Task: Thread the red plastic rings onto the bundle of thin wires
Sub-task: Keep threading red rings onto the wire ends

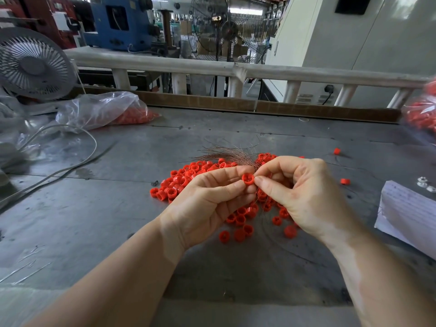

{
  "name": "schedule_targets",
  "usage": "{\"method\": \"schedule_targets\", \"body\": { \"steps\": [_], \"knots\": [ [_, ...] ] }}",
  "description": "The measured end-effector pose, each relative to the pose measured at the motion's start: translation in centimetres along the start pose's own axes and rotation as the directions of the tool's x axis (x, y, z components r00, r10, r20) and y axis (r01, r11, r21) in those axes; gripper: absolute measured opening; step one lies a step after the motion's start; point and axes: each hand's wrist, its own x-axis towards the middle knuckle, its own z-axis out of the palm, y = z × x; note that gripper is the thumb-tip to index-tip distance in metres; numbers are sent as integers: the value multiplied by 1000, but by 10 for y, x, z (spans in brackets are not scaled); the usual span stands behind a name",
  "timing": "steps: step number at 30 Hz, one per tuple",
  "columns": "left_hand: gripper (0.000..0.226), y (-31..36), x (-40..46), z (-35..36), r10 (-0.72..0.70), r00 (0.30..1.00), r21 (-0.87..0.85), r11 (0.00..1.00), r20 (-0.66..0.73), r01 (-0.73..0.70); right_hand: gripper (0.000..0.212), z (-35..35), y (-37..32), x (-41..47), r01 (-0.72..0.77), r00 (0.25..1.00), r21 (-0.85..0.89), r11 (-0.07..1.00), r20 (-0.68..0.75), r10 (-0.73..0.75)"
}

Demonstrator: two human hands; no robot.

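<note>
The left hand pinches 1 small red plastic ring; the right hand grips the thin coppery wire bundle. Lined white paper, writing unreadable, overhangs the grey metal table.

Factory floor, pretty clearly — small-parts assembly station. Scuffed grey metal tabletop with cardboard strip along far edge, padded rail behind it. Blue machine and big beige machine housing in back, tall pedestal fan on open shop floor, stacked cartons further off. Desk fan at left, plastic bags of red parts — bulk stock, not home stuff.
</note>
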Motion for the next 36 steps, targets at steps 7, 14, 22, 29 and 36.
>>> {"method": "schedule_targets", "body": {
  "steps": [7,14,22,29,36],
  "knots": [
    [24,0,1,0,2,1000,-2,1000,-7,-2,21,1,1,0,1,1000,-8,1000,-8,-1],
    [23,0,1,0,9,1000,-22,1000,-2,-9,18,3,2,1,-47,997,92,995,-58,53],
    [24,-1,0,0,3,1000,-33,999,23,-2,16,2,1,1,-105,994,268,958,4,108],
    [23,-2,1,1,-5,999,-62,998,38,7,12,2,2,0,-245,968,410,879,61,241],
    [23,-3,1,0,4,1000,-52,999,28,-2,10,6,4,0,-346,934,518,782,112,339]
  ]
}}
